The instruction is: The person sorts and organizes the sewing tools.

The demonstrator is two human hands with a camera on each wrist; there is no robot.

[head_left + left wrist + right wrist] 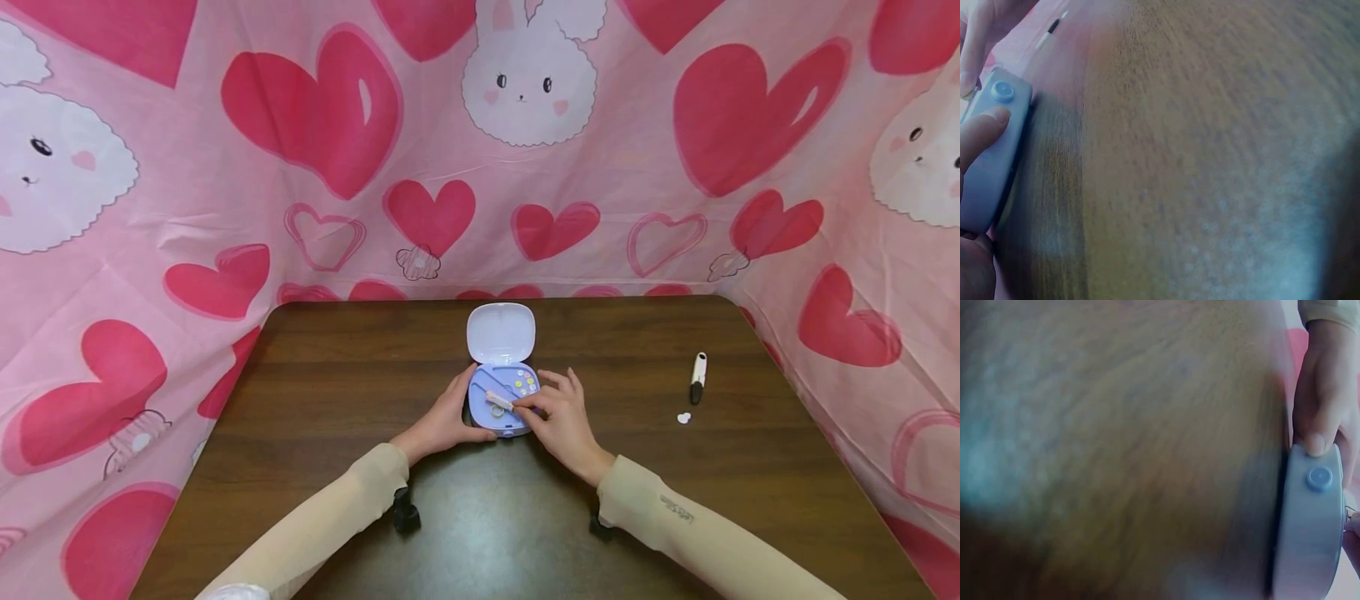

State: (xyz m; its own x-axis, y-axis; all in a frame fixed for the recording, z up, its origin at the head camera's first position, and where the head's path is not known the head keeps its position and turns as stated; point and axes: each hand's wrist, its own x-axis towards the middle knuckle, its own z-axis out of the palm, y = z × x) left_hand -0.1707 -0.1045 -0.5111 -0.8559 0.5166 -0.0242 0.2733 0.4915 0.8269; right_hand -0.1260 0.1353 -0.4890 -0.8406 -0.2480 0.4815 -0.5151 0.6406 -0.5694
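A lavender-blue case (480,414) stands on the table with its white lid (501,333) raised at the back. My left hand (444,417) grips the case's left side, the thumb pressed on its front wall near a round button (1003,91). My right hand (564,423) is over the front right of the case and pinches a small pale pink-and-white strip (498,401) between thumb and fingertips. Below the strip lies a small ring-like piece (497,412). Several small yellow and white round pieces (527,382) sit in the right back compartment.
On the right of the brown table (337,358) lies a white and black pen-like tool (698,379), with small white pieces (684,418) in front of it. A pink cloth with hearts and rabbits (480,233) hangs around the table's back and sides.
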